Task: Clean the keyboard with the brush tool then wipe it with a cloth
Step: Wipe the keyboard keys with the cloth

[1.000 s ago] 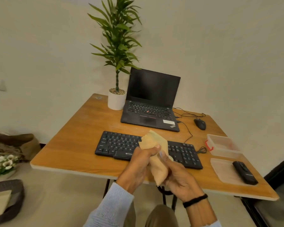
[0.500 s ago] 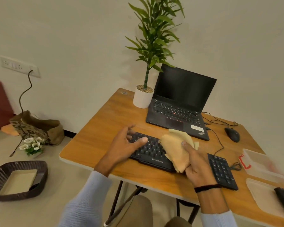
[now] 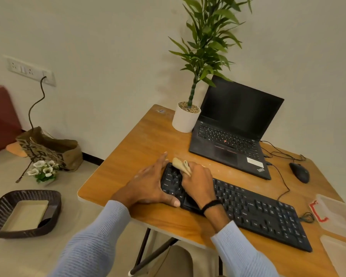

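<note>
Two hands on keyboard: left hand spread flat, right hand clutching cloth against keys.

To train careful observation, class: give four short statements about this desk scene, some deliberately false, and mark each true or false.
1. The right hand presses a folded tan cloth onto the black plastic keyboard. True.
2. The left hand holds a brush. False: it rests empty on the keyboard's left end.
3. The black laptop is closed. False: its lid is open, screen dark.
4. The white round plant pot stands on the wooden table beside the laptop. True.
</note>
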